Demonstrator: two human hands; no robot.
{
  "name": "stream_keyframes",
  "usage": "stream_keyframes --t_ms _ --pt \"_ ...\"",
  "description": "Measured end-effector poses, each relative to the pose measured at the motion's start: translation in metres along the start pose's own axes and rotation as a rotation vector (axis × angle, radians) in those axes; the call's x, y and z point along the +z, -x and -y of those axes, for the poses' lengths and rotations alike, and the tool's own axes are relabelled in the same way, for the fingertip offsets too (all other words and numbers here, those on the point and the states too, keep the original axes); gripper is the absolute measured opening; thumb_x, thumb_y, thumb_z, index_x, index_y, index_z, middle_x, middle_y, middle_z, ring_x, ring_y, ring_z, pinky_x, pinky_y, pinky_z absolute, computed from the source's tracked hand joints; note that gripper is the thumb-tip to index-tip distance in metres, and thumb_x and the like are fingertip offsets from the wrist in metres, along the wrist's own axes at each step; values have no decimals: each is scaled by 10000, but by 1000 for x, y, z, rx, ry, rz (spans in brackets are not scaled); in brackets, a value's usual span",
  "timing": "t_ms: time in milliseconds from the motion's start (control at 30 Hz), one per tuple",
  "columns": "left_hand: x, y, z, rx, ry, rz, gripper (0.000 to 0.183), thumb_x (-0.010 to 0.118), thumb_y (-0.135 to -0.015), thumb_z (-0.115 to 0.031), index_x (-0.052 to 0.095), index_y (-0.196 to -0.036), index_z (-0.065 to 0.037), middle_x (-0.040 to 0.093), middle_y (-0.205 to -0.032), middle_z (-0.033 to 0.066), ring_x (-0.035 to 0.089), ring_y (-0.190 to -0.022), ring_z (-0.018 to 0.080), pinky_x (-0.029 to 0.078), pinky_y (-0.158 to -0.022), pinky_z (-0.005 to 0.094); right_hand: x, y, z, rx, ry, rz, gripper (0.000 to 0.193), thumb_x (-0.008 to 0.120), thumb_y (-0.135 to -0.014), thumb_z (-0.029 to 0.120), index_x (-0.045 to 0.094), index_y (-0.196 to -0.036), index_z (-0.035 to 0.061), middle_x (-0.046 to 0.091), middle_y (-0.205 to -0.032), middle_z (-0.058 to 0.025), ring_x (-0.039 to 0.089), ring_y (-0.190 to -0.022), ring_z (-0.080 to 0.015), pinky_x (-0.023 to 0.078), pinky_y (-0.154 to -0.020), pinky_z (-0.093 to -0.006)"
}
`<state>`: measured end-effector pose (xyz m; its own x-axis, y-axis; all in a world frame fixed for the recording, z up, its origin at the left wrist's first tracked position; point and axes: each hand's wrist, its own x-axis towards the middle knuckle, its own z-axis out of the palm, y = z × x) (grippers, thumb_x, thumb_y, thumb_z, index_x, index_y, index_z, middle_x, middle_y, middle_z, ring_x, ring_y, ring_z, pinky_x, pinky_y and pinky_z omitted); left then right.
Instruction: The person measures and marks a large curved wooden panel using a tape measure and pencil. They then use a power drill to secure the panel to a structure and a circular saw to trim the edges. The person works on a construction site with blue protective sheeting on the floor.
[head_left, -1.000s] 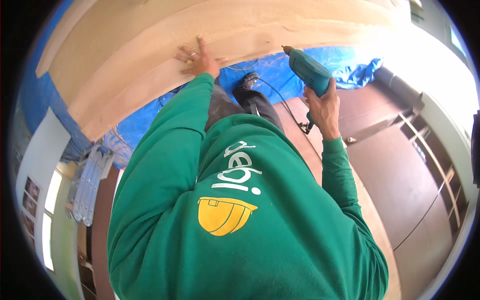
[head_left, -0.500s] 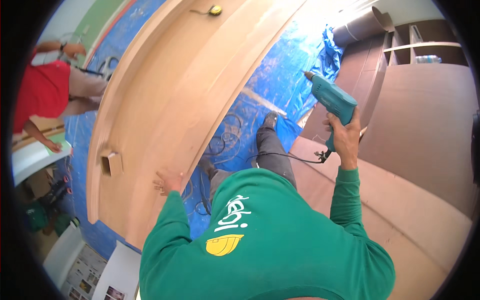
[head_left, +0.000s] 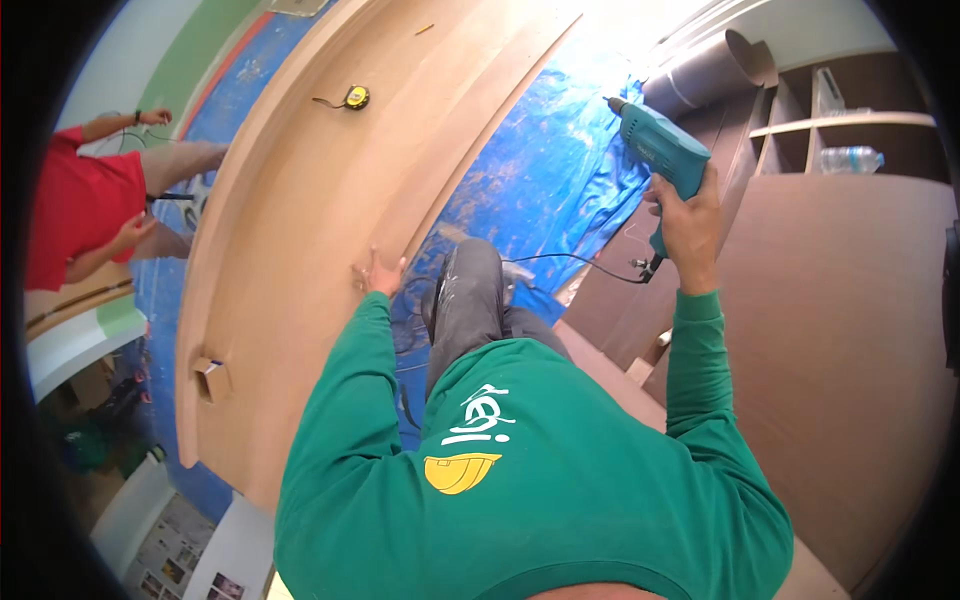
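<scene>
My right hand (head_left: 690, 225) is closed round the handle of a teal corded power drill (head_left: 662, 145), held up on the right with its chuck pointing away and to the left. A black cord hangs from the handle's base and runs left toward my legs. My left hand (head_left: 380, 273) lies with spread fingers on the near right edge of a long curved wooden panel (head_left: 300, 250). On that panel rest a yellow tape measure (head_left: 355, 97), a yellow pencil-like stick (head_left: 425, 29) and, at the lower left, a small open box (head_left: 211, 380).
Blue sheeting (head_left: 520, 180) covers the floor, with cables lying near my legs. A person in a red shirt (head_left: 95, 210) is beyond the panel's left side. To the right stand a large brown board (head_left: 830, 330), shelving holding a plastic bottle (head_left: 850, 160), and a rolled brown sheet (head_left: 705, 75).
My left hand has moved farther along the panel's edge, and my legs have stepped. The drill stays raised in my right hand. The red-shirted person's arms have shifted.
</scene>
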<state>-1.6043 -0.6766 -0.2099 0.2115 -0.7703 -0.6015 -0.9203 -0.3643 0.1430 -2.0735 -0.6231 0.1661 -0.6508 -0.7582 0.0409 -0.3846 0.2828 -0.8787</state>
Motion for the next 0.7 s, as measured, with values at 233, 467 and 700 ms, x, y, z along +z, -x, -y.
stream_keyframes --t_ms 233,467,700 --pt "15 11 -19 -90 -74 59 1119 764 -916 -612 77 -1757 -342 -125 -1740 393 -38 -1591 654 126 -1318 660 29 -121 -28 34 9 40 562 766 -967 105 502 -1449 -14 776 -994 -133 760 -765 -174 600 -623 -316" --pt "9 23 -18 -123 51 109 1150 825 -919 -458 41 -1753 -357 -127 -1771 317 -11 -1613 603 200 -1324 612 112 -300 -77 92 147 127 632 769 -965 182 476 -1488 -17 777 -979 -145 769 -755 -188 602 -623 -314" --pt "-39 -18 -60 87 -47 84 1084 859 -897 -378 214 -1727 -114 166 -1744 346 126 -1628 527 258 -1320 548 181 -431 -128 223 122 223 622 780 -955 218 476 -1436 -34 787 -1010 -168 797 -784 -220 639 -628 -338"
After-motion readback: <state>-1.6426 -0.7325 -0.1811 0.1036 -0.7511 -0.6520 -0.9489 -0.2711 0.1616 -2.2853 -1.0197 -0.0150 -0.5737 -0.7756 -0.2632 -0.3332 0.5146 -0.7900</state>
